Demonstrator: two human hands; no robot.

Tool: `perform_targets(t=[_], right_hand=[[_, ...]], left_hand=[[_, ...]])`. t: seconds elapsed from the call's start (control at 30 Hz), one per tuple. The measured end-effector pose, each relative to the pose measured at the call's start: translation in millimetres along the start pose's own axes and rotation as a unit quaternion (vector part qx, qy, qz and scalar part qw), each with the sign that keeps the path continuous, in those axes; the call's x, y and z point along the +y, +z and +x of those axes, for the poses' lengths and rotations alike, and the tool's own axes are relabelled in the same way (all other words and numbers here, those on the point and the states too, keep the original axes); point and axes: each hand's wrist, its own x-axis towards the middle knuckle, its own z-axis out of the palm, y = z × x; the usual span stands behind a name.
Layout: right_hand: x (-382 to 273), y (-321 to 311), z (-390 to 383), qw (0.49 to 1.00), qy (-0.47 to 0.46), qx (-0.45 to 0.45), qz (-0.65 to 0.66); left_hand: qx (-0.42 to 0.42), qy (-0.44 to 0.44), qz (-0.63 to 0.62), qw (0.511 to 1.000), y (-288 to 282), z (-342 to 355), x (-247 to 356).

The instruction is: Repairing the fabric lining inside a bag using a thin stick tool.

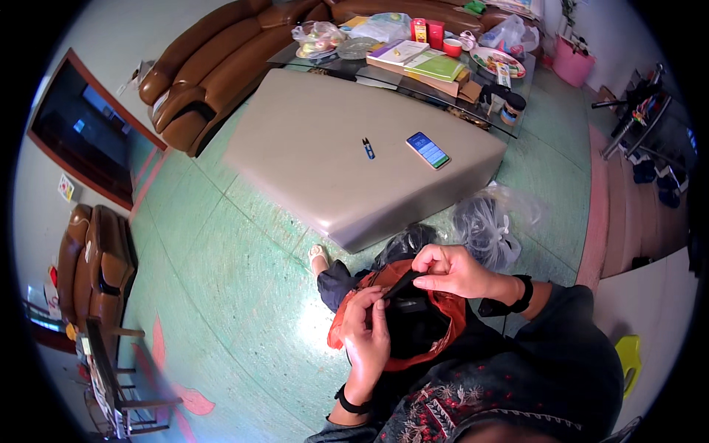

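Dark floral-embroidered top, black band on each wrist, pale sandal on one foot.

Phone (427, 150) right of clippers (368, 149) on ottoman (310, 155), sofa (221, 66) behind

**Both hands meeting in front of the torso**

The left hand (367, 332) comes up from the lower edge, its forearm nearly vertical, a dark band round the wrist. Its fingers are bent inward, the fingertips (375, 297) pressed together in a pinch. The right hand (454, 272) reaches in from the right, its forearm lying almost level, with a dark band at the wrist too. Its fingers curl down and its thumb closes against them, the two hands almost touching at the tips
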Motion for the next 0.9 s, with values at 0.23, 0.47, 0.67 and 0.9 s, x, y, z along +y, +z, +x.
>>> perform_targets(t=[0.23, 0.47, 0.67, 0.9], right_hand=[[-16.5, 17.8, -0.9, 0.971, 0.155, -0.004, 0.184], [-16.0, 22.8, 7.5, 0.955, 0.162, 0.001, 0.249], [-10.4, 20.9, 4.6, 0.95, 0.163, -0.027, 0.266], [-22.6, 27.3, 3.9, 0.962, 0.16, 0.001, 0.221]], left_hand=[[0.03, 0.154, 0.086, 0.984, -11.8, -5.2, -5.2], [0.014, 0.221, 0.128, 0.967, -12.3, -9.6, -9.2], [-0.023, 0.234, 0.104, 0.967, -14.0, -11.6, -7.0], [-0.027, 0.202, 0.095, 0.974, -17.5, -12.5, -2.0]])
